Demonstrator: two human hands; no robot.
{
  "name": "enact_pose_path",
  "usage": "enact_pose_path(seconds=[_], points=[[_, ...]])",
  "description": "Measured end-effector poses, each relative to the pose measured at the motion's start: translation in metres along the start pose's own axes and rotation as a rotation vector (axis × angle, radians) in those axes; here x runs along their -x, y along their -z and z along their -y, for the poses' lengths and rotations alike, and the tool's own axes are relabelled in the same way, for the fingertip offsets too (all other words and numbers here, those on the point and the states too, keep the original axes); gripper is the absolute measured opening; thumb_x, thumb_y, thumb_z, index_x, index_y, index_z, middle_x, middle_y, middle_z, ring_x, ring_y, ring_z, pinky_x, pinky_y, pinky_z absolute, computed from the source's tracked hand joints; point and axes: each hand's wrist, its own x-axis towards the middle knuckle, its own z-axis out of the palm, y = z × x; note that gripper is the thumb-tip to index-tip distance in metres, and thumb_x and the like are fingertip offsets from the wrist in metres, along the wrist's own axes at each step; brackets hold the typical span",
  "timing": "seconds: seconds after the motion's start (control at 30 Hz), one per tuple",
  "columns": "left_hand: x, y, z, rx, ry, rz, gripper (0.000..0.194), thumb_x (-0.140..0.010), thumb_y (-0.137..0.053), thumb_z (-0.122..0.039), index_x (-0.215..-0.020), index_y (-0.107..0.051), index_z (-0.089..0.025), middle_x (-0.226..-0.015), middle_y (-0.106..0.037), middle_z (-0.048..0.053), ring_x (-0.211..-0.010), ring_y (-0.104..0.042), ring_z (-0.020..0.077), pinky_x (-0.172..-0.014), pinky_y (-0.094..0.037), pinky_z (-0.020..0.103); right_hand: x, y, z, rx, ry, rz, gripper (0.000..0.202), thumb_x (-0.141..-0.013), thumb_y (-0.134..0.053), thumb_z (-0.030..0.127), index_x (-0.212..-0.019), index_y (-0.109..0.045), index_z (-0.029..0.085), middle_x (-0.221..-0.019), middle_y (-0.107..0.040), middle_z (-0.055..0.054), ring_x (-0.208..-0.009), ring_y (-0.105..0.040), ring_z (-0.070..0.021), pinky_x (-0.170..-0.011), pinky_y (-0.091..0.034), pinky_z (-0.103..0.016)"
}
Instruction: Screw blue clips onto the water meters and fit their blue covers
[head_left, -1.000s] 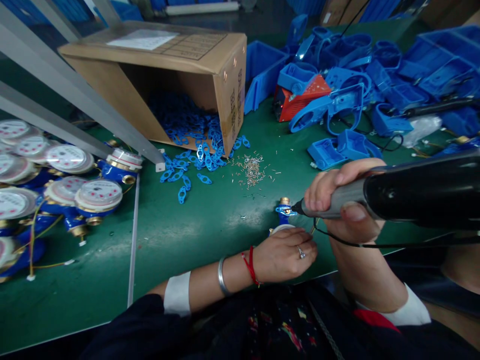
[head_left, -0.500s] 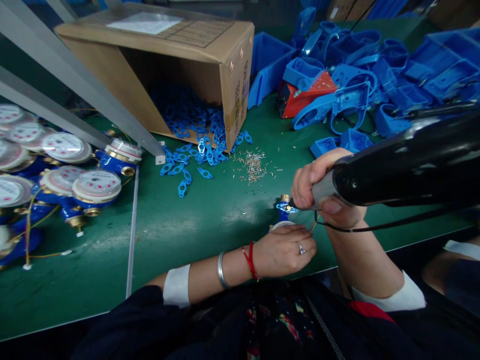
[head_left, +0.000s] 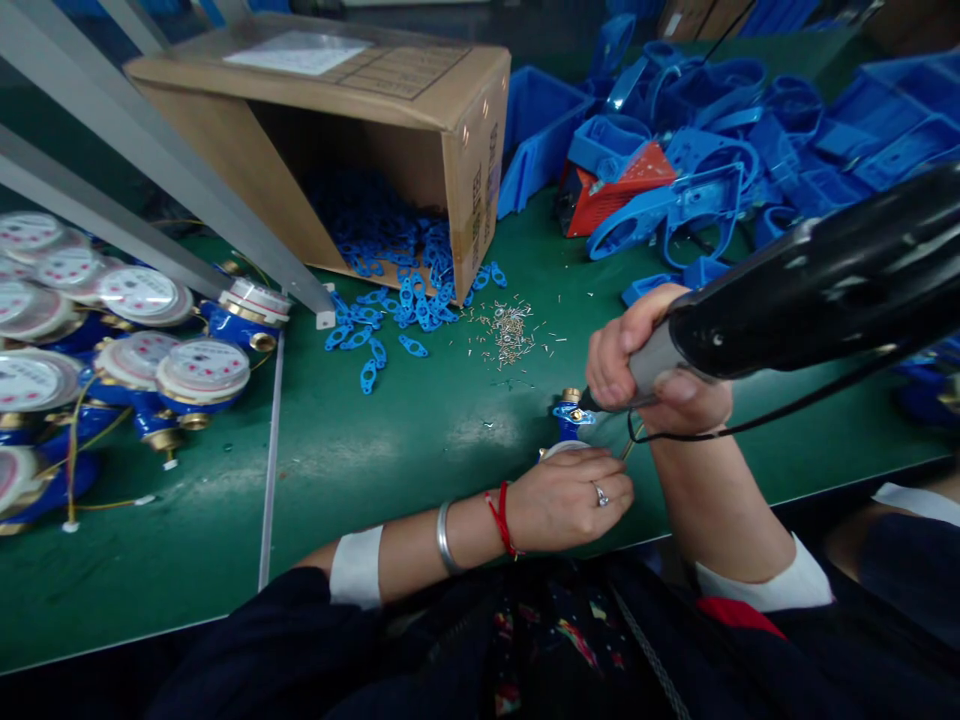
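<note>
My left hand (head_left: 574, 500) is closed over a blue water meter (head_left: 568, 430) with a brass end, covering most of its round face. On the meter's neck lies a small blue oval tag (head_left: 564, 411). Wrapped round the grey front of a black power screwdriver (head_left: 817, 280), my right hand (head_left: 660, 365) holds it tilted, its tip at the tag. Thin yellowish wires come out beside my left fingers.
Loose screws (head_left: 511, 335) lie beyond the meter. A cardboard box (head_left: 472, 190) on its side spills blue tags (head_left: 412, 345). Meters (head_left: 202, 372) crowd the left behind a metal frame (head_left: 225, 200); blue brackets (head_left: 705, 190) and a red part (head_left: 600, 200) sit at the back right.
The rear of the screwdriver has swung up and my right hand has tilted slightly with it. My left hand stays on the meter. The view has shifted a little.
</note>
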Motion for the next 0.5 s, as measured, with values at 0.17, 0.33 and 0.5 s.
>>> enact_pose_path(seconds=[0.17,0.33,0.5], points=[[-0.001,0.0,-0.001,-0.014,-0.002,-0.015,0.021,-0.093,-0.044,-0.021,-0.103,-0.061,-0.014,-0.108,-0.064,0.005,-0.11,-0.055,0.016,-0.101,-0.042,0.031,0.004,0.006,-0.002,-0.041,0.059,0.001,0.026,-0.068,-0.068,0.035,-0.086,-0.054,0.022,-0.051,-0.051,0.008,-0.04,-0.046,-0.0067,-0.035,-0.038,-0.018],[-0.002,0.001,-0.004,-0.025,0.023,0.019,0.02,-0.092,-0.046,-0.02,-0.104,-0.061,-0.014,-0.108,-0.065,0.005,-0.11,-0.055,0.0152,-0.101,-0.043,0.031,0.009,0.008,-0.002,-0.016,-0.023,0.029,0.038,-0.065,-0.066,0.036,-0.099,-0.052,0.024,-0.053,-0.054,0.008,-0.043,-0.047,-0.0088,-0.038,-0.039,-0.02],[-0.006,0.0,-0.007,-0.031,0.035,0.006,0.021,-0.092,-0.045,-0.023,-0.102,-0.062,-0.017,-0.104,-0.066,0.003,-0.107,-0.056,0.0142,-0.097,-0.045,0.03,0.014,0.004,0.0,-0.014,-0.046,0.019,0.038,-0.06,-0.069,0.039,-0.093,-0.054,0.024,-0.056,-0.055,0.007,-0.045,-0.048,-0.0091,-0.04,-0.038,-0.022]])
